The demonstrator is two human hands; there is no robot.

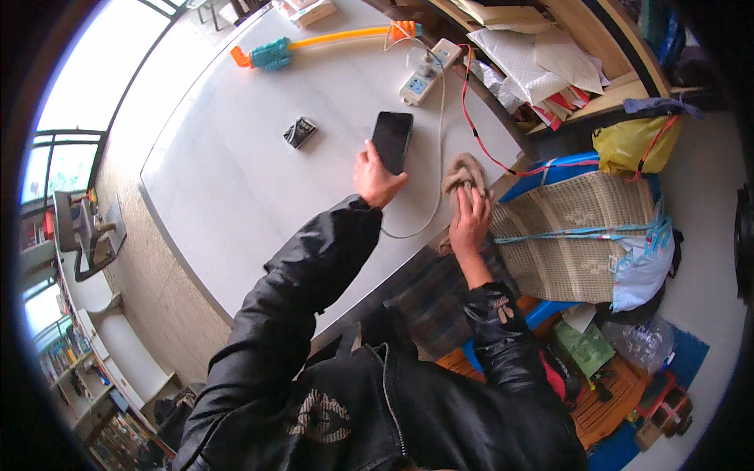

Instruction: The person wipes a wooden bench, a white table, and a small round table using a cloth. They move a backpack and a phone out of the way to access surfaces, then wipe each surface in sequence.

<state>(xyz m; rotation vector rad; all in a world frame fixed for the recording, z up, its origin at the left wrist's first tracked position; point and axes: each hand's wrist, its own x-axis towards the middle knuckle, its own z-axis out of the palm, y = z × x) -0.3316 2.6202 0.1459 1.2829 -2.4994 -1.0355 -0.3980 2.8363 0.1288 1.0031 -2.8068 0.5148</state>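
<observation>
My left hand (377,179) grips the lower end of a black smartphone (393,138), with the thumb along one side and the fingers along the other. The phone's dark face is up; I cannot tell if it rests on the white table (235,153) or is just above it. At the table's right edge my right hand (471,221) is on a crumpled brown cloth (464,168), its fingers pressed into the folds. Part of the cloth hangs below the hand. A small black packet (300,132) lies left of the phone.
A white power strip (418,85) with a plug in it sits at the far right. Its white cable (442,147) loops between my hands. Beside it runs a red cord (465,112). An orange and teal toy (274,54) lies behind. A blue chair with a woven cover (565,235) stands right.
</observation>
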